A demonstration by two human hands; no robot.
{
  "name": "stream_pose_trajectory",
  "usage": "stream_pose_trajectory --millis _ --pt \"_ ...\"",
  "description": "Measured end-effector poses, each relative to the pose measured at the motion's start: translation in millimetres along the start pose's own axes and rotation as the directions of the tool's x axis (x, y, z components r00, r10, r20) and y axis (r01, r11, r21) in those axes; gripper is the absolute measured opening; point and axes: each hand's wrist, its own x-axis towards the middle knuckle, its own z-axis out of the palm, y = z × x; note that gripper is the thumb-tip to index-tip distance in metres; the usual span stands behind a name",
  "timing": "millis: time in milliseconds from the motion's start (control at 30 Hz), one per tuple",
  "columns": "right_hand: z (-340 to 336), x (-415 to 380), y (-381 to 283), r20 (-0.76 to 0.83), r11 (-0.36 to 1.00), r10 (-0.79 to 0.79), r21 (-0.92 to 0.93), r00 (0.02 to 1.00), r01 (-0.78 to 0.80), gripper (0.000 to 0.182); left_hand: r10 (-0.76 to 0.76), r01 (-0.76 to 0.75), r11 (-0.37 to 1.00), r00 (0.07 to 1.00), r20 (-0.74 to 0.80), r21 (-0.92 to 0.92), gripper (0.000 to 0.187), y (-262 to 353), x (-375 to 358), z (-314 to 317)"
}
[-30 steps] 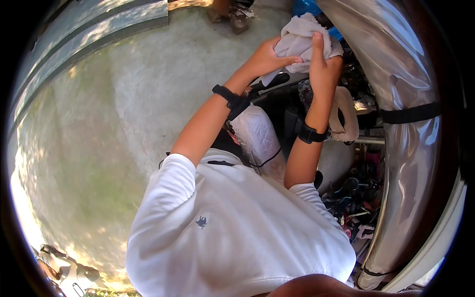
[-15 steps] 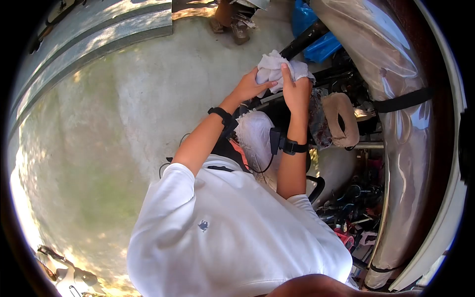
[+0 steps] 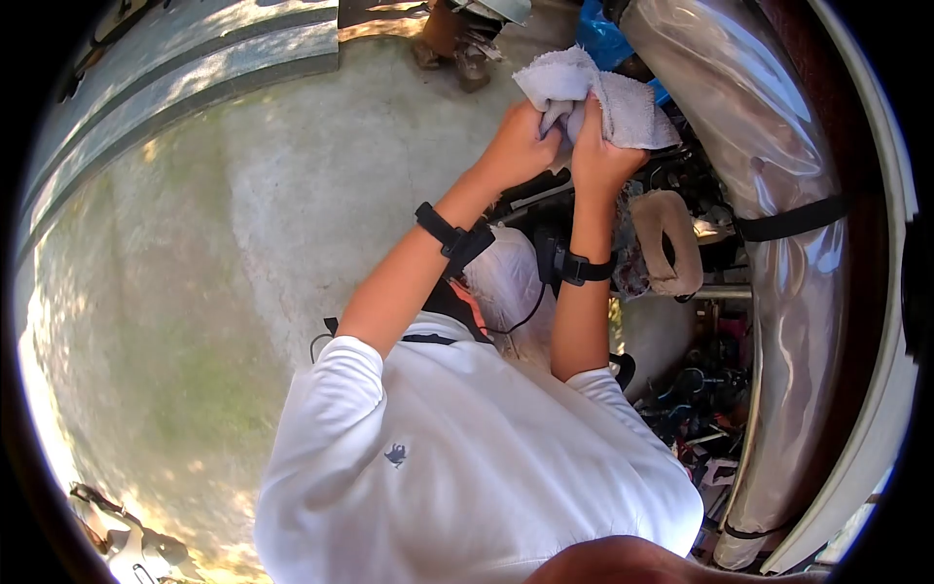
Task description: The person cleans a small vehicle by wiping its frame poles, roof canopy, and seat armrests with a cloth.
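A whitish-grey cloth (image 3: 632, 107), like a small towel, is held up ahead of me, bunched in the middle with its sides spread outward. My left hand (image 3: 523, 146) has its fingers closed on the cloth's lower left part. Beside it, my right hand (image 3: 603, 158) grips the bunched middle and right side, thumb pointing up. Both wrists wear black straps with small dark devices. Beneath the hands are dark bars and frame parts (image 3: 535, 190), partly covered by my arms. A pale, plastic-wrapped rounded shape (image 3: 508, 263) lies between my forearms.
A beige ring-shaped pad (image 3: 642, 234) sits right of my right forearm. A long clear-plastic-wrapped roll (image 3: 793, 321) with a black strap (image 3: 793, 221) runs down the right. A blue plastic bag (image 3: 593, 29) is at the top. Concrete floor (image 3: 243, 243) and steps (image 3: 224, 63) lie left.
Both hands have risen slightly with the cloth, which is now spread wider above them. Earlier it was bunched against a dark bar, which the cloth now hides.
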Motion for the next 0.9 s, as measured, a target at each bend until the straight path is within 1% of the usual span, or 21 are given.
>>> stream_pose_trajectory --millis 33,67,133,167,233,267,300,333,400,433,467,533,600,667,700,733,767,800,833,867,900 --pt "-0.1 -4.6 0.7 -0.005 1.0 -0.001 -0.003 1.0 0.001 0.014 -0.167 0.163 0.986 0.98 0.11 0.047 0.035 -11.0 -5.2 -3.7" --pt "-3.1 -13.0 -0.5 0.059 0.999 0.054 -0.014 0.997 -0.053 0.014 -0.171 0.167 0.985 0.978 0.116 0.044 0.035 -22.8 -11.2 -5.9" --pt "-6.5 -39.1 4.3 0.177 0.989 0.144 -0.004 0.974 -0.146 0.016 -0.412 0.403 0.911 0.884 0.223 0.086 0.035 -56.8 -24.2 -10.2" --pt "-7.1 -52.8 2.9 0.218 0.986 0.168 -0.046 0.961 -0.162 0.017 -0.328 0.322 0.945 0.92 0.215 0.063 0.042 -77.3 -33.7 -11.0" --pt "-6.6 -76.8 3.3 0.258 0.98 0.196 -0.091 0.946 -0.179 0.017 -0.347 0.346 0.937 0.911 0.223 0.047 0.045 -114.0 -55.9 -14.3" --pt "-6.3 -88.0 5.8 0.321 0.939 0.343 -0.088 0.883 -0.333 0.019 -0.371 0.375 0.927 0.899 0.231 0.032 0.048 -130.9 -67.5 -16.2" --pt "-6.3 -94.8 6.2 0.382 0.873 0.475 -0.093 0.792 -0.479 0.021 -0.397 0.411 0.912 0.874 0.28 0.01 0.055 -147.7 -75.7 -19.8" --pt "-5.6 -95.5 4.3 0.38 0.874 0.472 -0.083 0.795 -0.479 0.021 -0.395 0.406 0.914 0.876 0.278 0.019 0.055 -150.5 -78.1 -19.0" --pt "-10.2 -92.9 -0.4 0.492 0.904 0.415 -0.129 0.765 -0.407 0.025 -0.316 0.31 0.949 0.931 0.183 0.059 0.056 -151.3 -80.8 -10.5" --pt "-16.8 -86.1 -0.6 0.57 0.883 0.429 -0.102 0.701 -0.457 0.032 -0.362 0.37 0.929 0.899 0.246 0.012 0.058 -152.0 -76.4 -12.7" --pt "-25.1 -79.4 -2.6 0.567 0.884 0.429 -0.104 0.704 -0.455 0.032 -0.358 0.367 0.93 0.9 0.25 0.01 0.058 -150.8 -76.5 -8.2" --pt "-35.3 -55.3 -18.7 0.466 0.938 0.306 0.005 0.83 -0.348 0.045 -0.265 0.294 0.937 0.95 0.164 -0.187 0.06 -94.4 -54.5 -1.7" --pt "-34.6 -38.7 -33.1 0.284 0.882 0.333 0.242 0.899 -0.403 0.056 -0.174 0.19 0.964 0.98 0.095 -0.187 0.06 -42.5 -25.3 7.3" --pt "-38.1 -13.3 -54.6 0.216 0.956 0.234 0.126 0.948 -0.265 0.058 -0.073 0.099 0.969 0.99 0.121 -0.227 0.058 -16.7 3.7 14.5" --pt "-35.3 -9.2 -48.8 0.234 0.926 0.277 0.195 0.932 -0.324 0.064 0.079 -0.068 0.99 0.993 0.084 -0.125 0.057 7.4 16.5 14.5" --pt "-31.3 -4.1 -46.1 0.234 0.924 0.284 0.192 0.93 -0.33 0.064 0.072 -0.061 0.99 0.994 0.087 -0.126 0.057 2.5 19.2 17.2" --pt "-27.3 3.1 -44.4 0.26 0.969 0.246 -0.041 0.934 -0.244 0.065 0.253 -0.258 0.963 0.965 0.074 0.071 0.057 -6.2 27.3 20.0" --pt "-24.9 10.1 -45.1 0.302 0.953 0.219 -0.269 0.928 -0.137 0.066 0.415 -0.425 0.866 0.905 0.093 0.266 0.058 -17.8 33.4 22.9" --pt "-22.9 23.4 -51.4 0.358 0.872 0.403 -0.43 0.842 -0.235 0.063 0.43 -0.434 0.853 0.899 0.081 0.29 0.046 -29.1 41.1 25.4" --pt "-19.9 30.6 -42.2 0.366 0.826 0.422 -0.533 0.829 -0.185 0.061 0.408 -0.411 0.865 0.91 0.074 0.288 0.046 -40.3 39.1 31.1" --pt "-22.0 44.5 -25.4 0.46 0.772 0.595 -0.557 0.659 -0.308 0.059 0.219 -0.223 0.917 0.974 0.051 0.33 0.047 -45.6 35.2 36.1"
